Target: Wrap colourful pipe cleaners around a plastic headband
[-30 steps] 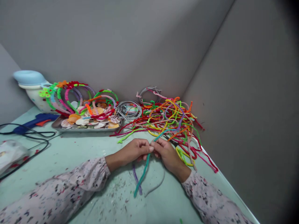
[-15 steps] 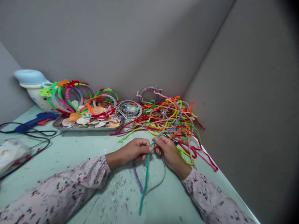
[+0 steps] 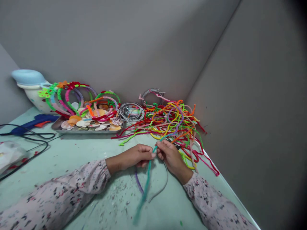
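Observation:
Over the table's middle, my left hand (image 3: 137, 156) is closed, thumb and forefinger pinching a teal pipe cleaner (image 3: 148, 177). Right beside it, my right hand (image 3: 172, 161) is also closed, its fingertips on the same pipe cleaner higher up. The teal length slants between both hands; its lower end hangs toward me, blurred by motion. Beneath my left hand a purple fuzzy length (image 3: 138, 182) shows. A thin grey wire (image 3: 165, 183) curves down below my right hand. Where purple and grey parts meet the teal one is hidden behind my fingers.
Behind my hands lies a tangled pile of coloured pipe cleaners (image 3: 168, 119), beside coiled grey wire (image 3: 130, 112). A metal tray (image 3: 83, 131) holds shells and fuzzy-wrapped headbands (image 3: 69, 95). Farther left are a blue glue gun (image 3: 28, 125), a black cable (image 3: 35, 155) and a blue-lidded container (image 3: 35, 92).
The lower end of the teal pipe cleaner has swung left and blurred. Both hands keep their pinch, almost in the same place. The whole view has shifted slightly.

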The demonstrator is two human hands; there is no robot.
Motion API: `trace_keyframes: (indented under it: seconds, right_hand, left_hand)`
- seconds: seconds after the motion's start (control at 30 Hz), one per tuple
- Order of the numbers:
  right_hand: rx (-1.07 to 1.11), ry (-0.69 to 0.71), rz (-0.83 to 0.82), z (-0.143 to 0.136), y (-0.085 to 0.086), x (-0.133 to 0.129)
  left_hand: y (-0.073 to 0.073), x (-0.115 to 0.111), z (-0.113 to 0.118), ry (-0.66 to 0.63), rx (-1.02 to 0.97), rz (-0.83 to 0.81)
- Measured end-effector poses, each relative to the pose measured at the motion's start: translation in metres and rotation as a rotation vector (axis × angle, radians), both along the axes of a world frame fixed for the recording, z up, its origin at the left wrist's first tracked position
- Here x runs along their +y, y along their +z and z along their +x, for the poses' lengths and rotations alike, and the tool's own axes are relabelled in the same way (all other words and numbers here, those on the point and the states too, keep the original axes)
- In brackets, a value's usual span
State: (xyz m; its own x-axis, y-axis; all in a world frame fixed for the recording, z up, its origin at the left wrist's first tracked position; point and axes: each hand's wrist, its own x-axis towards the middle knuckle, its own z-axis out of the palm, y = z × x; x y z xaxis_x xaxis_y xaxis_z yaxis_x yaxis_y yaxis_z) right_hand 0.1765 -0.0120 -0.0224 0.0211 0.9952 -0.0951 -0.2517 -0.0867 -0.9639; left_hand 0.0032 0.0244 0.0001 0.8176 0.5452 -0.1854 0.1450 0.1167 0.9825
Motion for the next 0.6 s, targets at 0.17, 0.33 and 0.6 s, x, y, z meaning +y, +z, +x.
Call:
trace_keyframes:
  seconds: [0.17, 0.33, 0.6]
  right_hand:
    - [-0.166, 0.078, 0.070, -0.002, 0.005, -0.003]
    - [0.068, -0.036, 0.003, 0.000, 0.004, 0.000]
    - [0.313, -0.203, -0.018, 0.007, 0.001, 0.009]
  left_hand:
    - [-0.002, 0.001, 0.002, 0.085, -0.015, 0.034]
    - [-0.002, 0.002, 0.002, 0.050, 0.012, -0.055]
    - [0.001, 0.002, 0.001, 0.024, 0.008, -0.081]
